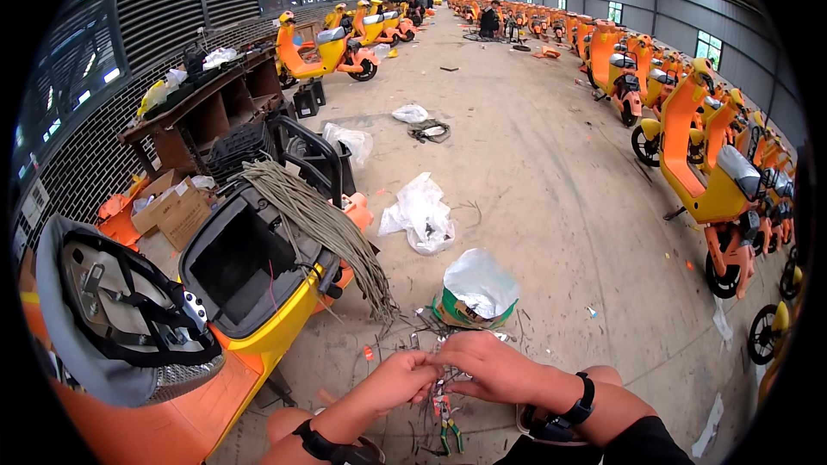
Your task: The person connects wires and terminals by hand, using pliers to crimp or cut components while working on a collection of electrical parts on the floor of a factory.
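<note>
My left hand (403,381) and my right hand (487,366) meet low in the middle of the view, fingertips pinched together. Whatever lies between the fingers is too small to make out. Just below them a pair of pliers (447,424) with green and yellow handles lies on the floor among scattered dark strips. Beyond my right hand stands an open sack (476,286), white inside and green outside. To my left is an orange and yellow scooter (233,387) with its grey seat (103,353) tipped up. A bundle of long grey-green strands (332,228) hangs over its open storage box (245,263).
White plastic bags (419,215) and a dark coil (429,131) lie on the concrete floor. A brown workbench (207,112) and a cardboard box (178,211) are at the left. Rows of scooters (702,155) line the right side. Another person (490,21) is far back.
</note>
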Tool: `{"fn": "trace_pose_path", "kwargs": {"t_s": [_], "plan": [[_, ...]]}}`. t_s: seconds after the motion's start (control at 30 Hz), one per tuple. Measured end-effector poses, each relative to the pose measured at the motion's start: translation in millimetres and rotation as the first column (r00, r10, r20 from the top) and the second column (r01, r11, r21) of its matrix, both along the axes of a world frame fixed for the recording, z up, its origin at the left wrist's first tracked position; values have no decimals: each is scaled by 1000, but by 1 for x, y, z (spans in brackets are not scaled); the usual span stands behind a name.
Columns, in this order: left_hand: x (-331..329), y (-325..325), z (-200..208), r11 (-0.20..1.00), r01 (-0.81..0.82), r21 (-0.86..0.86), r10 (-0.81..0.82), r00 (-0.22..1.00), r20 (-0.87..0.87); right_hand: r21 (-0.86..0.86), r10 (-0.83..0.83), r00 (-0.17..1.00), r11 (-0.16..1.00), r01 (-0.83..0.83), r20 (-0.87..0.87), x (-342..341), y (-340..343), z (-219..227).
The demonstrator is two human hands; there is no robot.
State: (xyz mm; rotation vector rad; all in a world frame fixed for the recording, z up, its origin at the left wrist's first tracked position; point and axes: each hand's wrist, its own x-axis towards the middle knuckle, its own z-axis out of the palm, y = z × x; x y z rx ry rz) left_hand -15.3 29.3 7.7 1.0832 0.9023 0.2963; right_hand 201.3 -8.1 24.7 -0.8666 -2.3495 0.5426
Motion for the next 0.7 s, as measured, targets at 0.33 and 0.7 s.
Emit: {"fn": "trace_pose_path", "kwargs": {"t_s": [0.33, 0.7], "plan": [[-15, -12, 6, 939, 175, -297, -129, 977, 168, 134, 65, 998, 989, -65, 5, -2, -13, 10], [-21, -16, -3, 985, 146, -90, -133, 982, 134, -153, -29, 986, 988, 4, -163, -10, -10, -2]]}}
